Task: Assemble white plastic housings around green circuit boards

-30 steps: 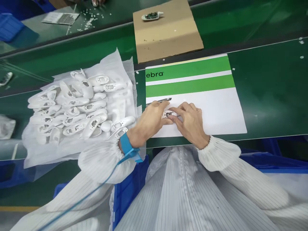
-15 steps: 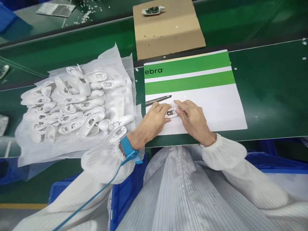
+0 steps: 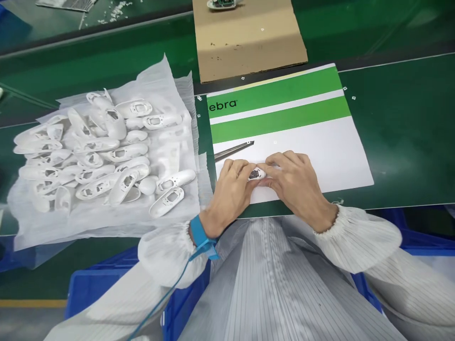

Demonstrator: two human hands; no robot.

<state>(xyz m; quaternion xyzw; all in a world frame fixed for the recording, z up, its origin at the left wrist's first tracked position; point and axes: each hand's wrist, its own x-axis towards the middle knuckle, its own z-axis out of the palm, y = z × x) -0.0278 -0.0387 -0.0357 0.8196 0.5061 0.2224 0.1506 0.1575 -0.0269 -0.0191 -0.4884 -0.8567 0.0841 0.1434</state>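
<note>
Between my two hands is a small white plastic housing [image 3: 261,173] with a dark insert in its opening. My left hand [image 3: 234,187] grips its left end between fingers and thumb. On the other end, my right hand [image 3: 293,182] pinches it with thumb and forefinger. Part of the housing is hidden behind the fingers. It is held over a white and green printed sheet [image 3: 320,156]. Just beyond my left hand a pair of dark tweezers [image 3: 234,150] lies on the sheet. A blue wrist strap [image 3: 201,234] with a cord circles my left wrist.
To the left, many white plastic shells [image 3: 124,154] are heaped on white foam wrap [image 3: 174,213]. A brown cardboard sheet [image 3: 249,57] behind holds a white housing with a green circuit board [image 3: 222,4]. Tiny white square pieces [image 3: 353,98] are scattered around. Blue crates [image 3: 88,289] stand below the table edge.
My right hand has closed in on the right end of the housing, and both hands now grip it closely together. The view has shifted slightly.
</note>
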